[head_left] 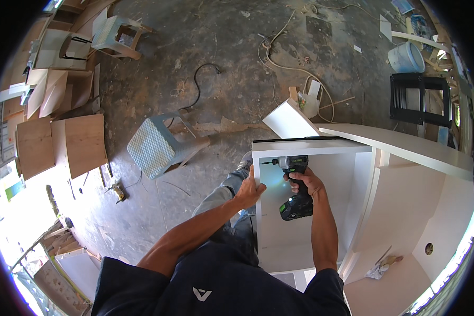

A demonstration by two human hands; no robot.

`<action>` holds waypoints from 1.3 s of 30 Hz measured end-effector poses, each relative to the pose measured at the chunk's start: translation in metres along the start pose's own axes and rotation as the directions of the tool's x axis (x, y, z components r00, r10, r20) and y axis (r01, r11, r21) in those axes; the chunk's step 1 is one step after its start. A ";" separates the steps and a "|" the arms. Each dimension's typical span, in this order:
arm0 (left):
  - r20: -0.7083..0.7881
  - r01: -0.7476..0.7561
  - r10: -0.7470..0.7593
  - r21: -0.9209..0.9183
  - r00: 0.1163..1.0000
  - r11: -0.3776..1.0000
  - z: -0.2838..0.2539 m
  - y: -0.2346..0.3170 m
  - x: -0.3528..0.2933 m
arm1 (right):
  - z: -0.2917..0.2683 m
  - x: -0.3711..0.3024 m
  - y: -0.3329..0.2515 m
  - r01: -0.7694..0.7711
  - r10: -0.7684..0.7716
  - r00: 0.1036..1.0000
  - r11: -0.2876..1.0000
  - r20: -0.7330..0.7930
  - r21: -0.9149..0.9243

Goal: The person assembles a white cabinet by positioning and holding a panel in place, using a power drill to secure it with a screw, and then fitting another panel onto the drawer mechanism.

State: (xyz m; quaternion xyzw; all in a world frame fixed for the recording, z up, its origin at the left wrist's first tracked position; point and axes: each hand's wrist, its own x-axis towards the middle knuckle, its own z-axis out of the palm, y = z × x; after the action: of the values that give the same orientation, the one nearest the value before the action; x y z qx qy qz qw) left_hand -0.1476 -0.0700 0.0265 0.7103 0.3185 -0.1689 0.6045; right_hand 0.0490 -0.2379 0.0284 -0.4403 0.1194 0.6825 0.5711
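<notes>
My right hand (309, 183) is wrapped round the grip of a black cordless impact driver (296, 203), inside a white cabinet (306, 143). The driver's bit points left, toward the inner face of the cabinet's left side panel (257, 221), and its lamp throws a bluish glow there. Whether the bit touches the panel I cannot tell. My left hand (249, 188) grips the edge of that same panel, with the thumb over the edge and the other fingers on the outer face, partly hidden.
A larger white cabinet (400, 195) adjoins on the right, with a crumpled white cloth (383, 267) in it. A grey plastic stool (152, 147) stands to the left, near a yellow power drill (118, 192) on the floor. Cables (197, 87) trail across the concrete. A black stool (420, 100) stands far right.
</notes>
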 end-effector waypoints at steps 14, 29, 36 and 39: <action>-0.008 -0.019 0.018 -0.034 1.000 0.999 -0.001 0.001 0.001 | 0.001 0.002 0.002 -0.009 0.009 0.999 1.000 0.038 -0.004; -0.046 0.013 -0.014 -0.008 0.999 1.000 0.000 0.001 0.001 | 0.007 0.000 0.004 0.028 -0.028 0.999 1.000 0.031 0.004; -0.009 -0.007 0.007 -0.002 1.000 1.000 0.001 -0.002 0.003 | 0.002 0.001 0.006 0.051 -0.051 0.998 0.999 0.029 -0.012; -0.031 -0.032 0.032 0.009 0.999 0.999 0.004 -0.017 0.007 | 0.004 0.002 0.004 0.062 -0.060 0.997 0.996 0.043 -0.059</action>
State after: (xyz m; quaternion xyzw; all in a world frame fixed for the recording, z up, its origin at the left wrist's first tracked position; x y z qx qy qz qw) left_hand -0.1533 -0.0706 0.0088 0.7205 0.3157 -0.1494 0.5990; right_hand 0.0436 -0.2349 0.0275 -0.4467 0.0734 0.6769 0.5804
